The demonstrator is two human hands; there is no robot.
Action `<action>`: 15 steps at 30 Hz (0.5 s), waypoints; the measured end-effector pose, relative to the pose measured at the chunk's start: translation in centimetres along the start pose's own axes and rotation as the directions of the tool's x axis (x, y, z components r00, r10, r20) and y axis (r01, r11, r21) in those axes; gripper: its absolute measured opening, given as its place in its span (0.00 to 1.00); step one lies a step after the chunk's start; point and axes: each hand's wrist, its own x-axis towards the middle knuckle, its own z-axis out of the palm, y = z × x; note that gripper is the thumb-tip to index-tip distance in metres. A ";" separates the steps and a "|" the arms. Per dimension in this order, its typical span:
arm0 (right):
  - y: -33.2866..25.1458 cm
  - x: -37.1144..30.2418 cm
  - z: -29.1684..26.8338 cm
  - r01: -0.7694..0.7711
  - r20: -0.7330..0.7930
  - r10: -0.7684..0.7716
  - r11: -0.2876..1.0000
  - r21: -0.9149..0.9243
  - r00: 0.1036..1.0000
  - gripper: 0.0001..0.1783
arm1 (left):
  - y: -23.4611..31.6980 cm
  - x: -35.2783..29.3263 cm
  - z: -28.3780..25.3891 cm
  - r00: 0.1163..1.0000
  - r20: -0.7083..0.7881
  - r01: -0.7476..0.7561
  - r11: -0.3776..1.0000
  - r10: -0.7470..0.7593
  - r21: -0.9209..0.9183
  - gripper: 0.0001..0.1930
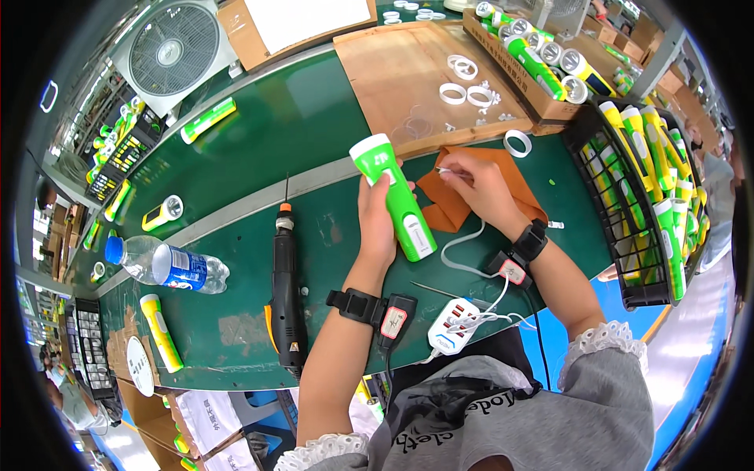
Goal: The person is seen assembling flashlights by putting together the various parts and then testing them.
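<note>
My left hand (375, 221) is wrapped round a green flashlight (402, 206) with a white head. The flashlight is tilted, its head up and to the left. To the right of it, my right hand (481, 185) pinches the small white end of a charging cable (445, 251). That end is apart from the flashlight. The white cord loops down toward a white multi-port USB charger (453, 326) at the table's near edge. Beneath my right hand lies an orange cloth (444, 206).
An electric screwdriver (284, 294), a plastic bottle (188, 268) and a yellow-green flashlight (161, 334) lie at left. White rings (453, 93) rest on a wooden board (365, 78). A black crate (628, 271) of flashlights stands at right, a cardboard box (514, 86) behind. A conveyor (267, 118) carries flashlights.
</note>
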 end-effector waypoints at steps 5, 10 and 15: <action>-1.0 -0.9 0.7 0.040 -0.033 -0.027 0.854 0.519 0.999 0.10 | 0.3 -0.6 1.1 0.968 0.222 0.084 0.984 -0.117 0.156 0.41; -1.7 -0.9 0.0 0.038 -0.104 0.022 0.837 0.546 0.994 0.10 | 0.2 -0.7 1.0 0.980 0.199 -0.044 0.958 -0.013 0.282 0.41; -2.1 -1.0 -0.5 0.069 -0.164 -0.005 0.918 0.391 0.987 0.06 | 0.6 -1.0 1.7 0.972 0.187 0.083 0.955 -0.140 0.284 0.39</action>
